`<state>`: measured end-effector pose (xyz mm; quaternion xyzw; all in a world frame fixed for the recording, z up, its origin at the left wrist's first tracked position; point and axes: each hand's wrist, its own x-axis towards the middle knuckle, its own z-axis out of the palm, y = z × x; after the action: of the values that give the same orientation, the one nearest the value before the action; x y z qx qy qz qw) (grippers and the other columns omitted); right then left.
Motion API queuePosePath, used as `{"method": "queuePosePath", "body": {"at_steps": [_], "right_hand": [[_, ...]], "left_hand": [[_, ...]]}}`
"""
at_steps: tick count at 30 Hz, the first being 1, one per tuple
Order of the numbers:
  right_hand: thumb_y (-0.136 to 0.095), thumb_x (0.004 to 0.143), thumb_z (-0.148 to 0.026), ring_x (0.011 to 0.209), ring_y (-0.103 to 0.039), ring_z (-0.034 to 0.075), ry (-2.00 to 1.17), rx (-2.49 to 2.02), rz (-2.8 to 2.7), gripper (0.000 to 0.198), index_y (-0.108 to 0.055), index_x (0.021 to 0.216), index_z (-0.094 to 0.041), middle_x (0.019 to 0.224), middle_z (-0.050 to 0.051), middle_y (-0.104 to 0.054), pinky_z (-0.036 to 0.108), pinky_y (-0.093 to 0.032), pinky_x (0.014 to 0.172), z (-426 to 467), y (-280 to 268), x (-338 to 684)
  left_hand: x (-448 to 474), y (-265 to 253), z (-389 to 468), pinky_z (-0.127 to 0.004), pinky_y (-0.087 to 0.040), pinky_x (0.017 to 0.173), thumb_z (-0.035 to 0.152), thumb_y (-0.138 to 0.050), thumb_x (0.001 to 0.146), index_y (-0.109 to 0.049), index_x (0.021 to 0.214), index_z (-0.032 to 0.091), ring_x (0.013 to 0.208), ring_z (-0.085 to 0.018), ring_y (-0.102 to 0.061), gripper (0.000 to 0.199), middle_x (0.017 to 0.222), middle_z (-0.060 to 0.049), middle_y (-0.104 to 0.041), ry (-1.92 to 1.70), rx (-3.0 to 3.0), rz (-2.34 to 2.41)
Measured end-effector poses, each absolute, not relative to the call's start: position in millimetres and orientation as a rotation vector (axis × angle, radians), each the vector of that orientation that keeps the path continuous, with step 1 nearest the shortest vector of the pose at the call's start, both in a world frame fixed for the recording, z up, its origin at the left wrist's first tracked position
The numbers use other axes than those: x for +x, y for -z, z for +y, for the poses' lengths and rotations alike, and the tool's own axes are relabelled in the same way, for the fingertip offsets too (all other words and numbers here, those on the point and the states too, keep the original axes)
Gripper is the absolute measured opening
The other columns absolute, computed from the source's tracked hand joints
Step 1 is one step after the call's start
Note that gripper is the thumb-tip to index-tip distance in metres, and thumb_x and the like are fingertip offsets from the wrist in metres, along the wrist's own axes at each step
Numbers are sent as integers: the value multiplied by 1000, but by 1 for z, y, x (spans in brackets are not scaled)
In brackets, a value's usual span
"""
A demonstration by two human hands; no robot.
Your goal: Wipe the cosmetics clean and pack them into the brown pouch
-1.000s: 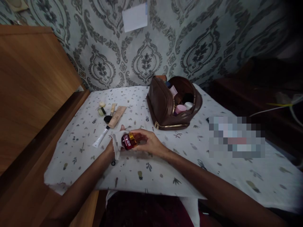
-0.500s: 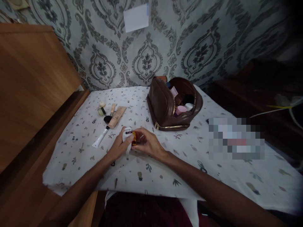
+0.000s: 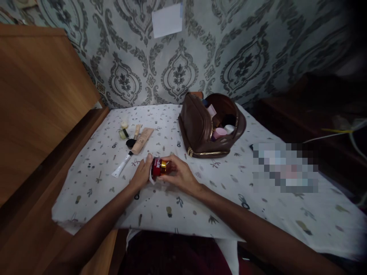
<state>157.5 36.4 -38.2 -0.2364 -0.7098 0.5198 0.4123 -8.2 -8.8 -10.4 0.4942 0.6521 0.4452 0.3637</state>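
Observation:
A small red cosmetic jar [image 3: 156,167] with a gold lid and pale lettering lies sideways between my hands, just above the table. My right hand [image 3: 181,175] grips the gold lid end between thumb and fingers. At the jar's other end, my left hand [image 3: 141,173] is closed on a white tissue [image 3: 151,178] pressed against the jar. Most of the tissue hides behind the fingers and the jar. Left of the hands lie a white tube [image 3: 122,165] with a black cap and a beige tube [image 3: 142,140].
A brown cosmetics bag [image 3: 197,130] stands unzipped at the back, holding several items. Behind the beige tube lie a small green bottle [image 3: 122,133], a round black item [image 3: 130,143] and a small beige tube [image 3: 137,131]. A wooden panel [image 3: 43,84] rises at left. A pixelated patch covers something at right.
The white tissue has shifted off the jar's side, uncovering its red body and lettering. My left hand has moved slightly left; my right still holds the gold end.

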Motion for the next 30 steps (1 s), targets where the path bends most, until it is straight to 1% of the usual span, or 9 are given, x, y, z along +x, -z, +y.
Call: {"method": "queuePosePath", "body": {"at_steps": [3, 7, 13, 18, 22, 24, 26, 28, 30], "right_hand": [[-87, 65, -52, 75, -65, 17, -1432, -705, -1698, 59, -56, 105, -22, 89, 0, -67, 31, -54, 70, 35, 33, 157], [-88, 63, -49, 69, -63, 15, -1576, -754, -1588, 59, -52, 102, -23, 83, -3, -67, 28, -51, 65, 34, 30, 157], [-89, 61, -41, 71, -63, 14, -1690, -671, -1564, 62, -51, 107, -25, 79, -5, -63, 28, -52, 67, 33, 35, 154], [-85, 69, -35, 68, -62, 13, -1553, -672, -1624, 60, -52, 117, -25, 85, -3, -63, 29, -52, 65, 30, 37, 152], [-85, 68, -36, 69, -63, 14, -1486, -677, -1665, 57, -53, 114, -24, 84, -3, -64, 30, -52, 67, 30, 33, 153], [-85, 69, -38, 73, -64, 15, -1476, -684, -1665, 54, -53, 110, -24, 87, -2, -66, 31, -52, 70, 30, 30, 155], [-85, 69, -42, 74, -64, 14, -1487, -686, -1642, 51, -54, 106, -24, 91, 0, -68, 30, -52, 70, 30, 27, 156], [-83, 71, -47, 72, -63, 14, -1554, -683, -1602, 48, -56, 102, -23, 89, 0, -67, 29, -52, 66, 29, 24, 156], [-80, 73, -54, 65, -62, 12, -1680, -673, -1537, 47, -56, 98, -22, 85, -1, -66, 27, -51, 60, 29, 21, 157]], "left_hand": [[-6, 10, -11, -33, -52, 65, 78, -30, 90, -57, 72, 20, 66, -20, -60, 66, 61, -2, -59, -1144, 1364, 1620], [-7, 12, -10, -36, -51, 89, 72, -39, 91, -59, 103, 18, 93, -23, -62, 59, 94, -7, -66, -1267, 1667, 1456], [-11, 10, -10, -29, -47, 71, 59, -38, 97, -53, 97, 19, 75, -17, -55, 43, 82, -1, -57, -1258, 1683, 1460], [-8, 6, -10, -30, -48, 71, 63, -39, 95, -56, 94, 18, 75, -18, -57, 48, 79, -1, -60, -1327, 1578, 1524], [-7, 10, -12, -30, -48, 71, 61, -38, 97, -60, 96, 17, 75, -18, -58, 49, 79, -2, -62, -1367, 1537, 1556], [-8, 12, -13, -31, -49, 76, 59, -36, 99, -63, 106, 15, 81, -19, -61, 51, 88, -5, -67, -1375, 1599, 1530], [-10, 14, -13, -34, -49, 89, 56, -37, 99, -62, 120, 15, 98, -22, -64, 52, 107, -9, -70, -1376, 1697, 1513], [-14, 16, -14, -38, -45, 102, 53, -40, 99, -61, 128, 17, 116, -25, -61, 51, 124, -11, -67, -1368, 1811, 1516], [-17, 17, -14, -40, -43, 107, 50, -43, 99, -60, 132, 18, 122, -26, -58, 49, 129, -11, -65, -1349, 1929, 1516]]}}
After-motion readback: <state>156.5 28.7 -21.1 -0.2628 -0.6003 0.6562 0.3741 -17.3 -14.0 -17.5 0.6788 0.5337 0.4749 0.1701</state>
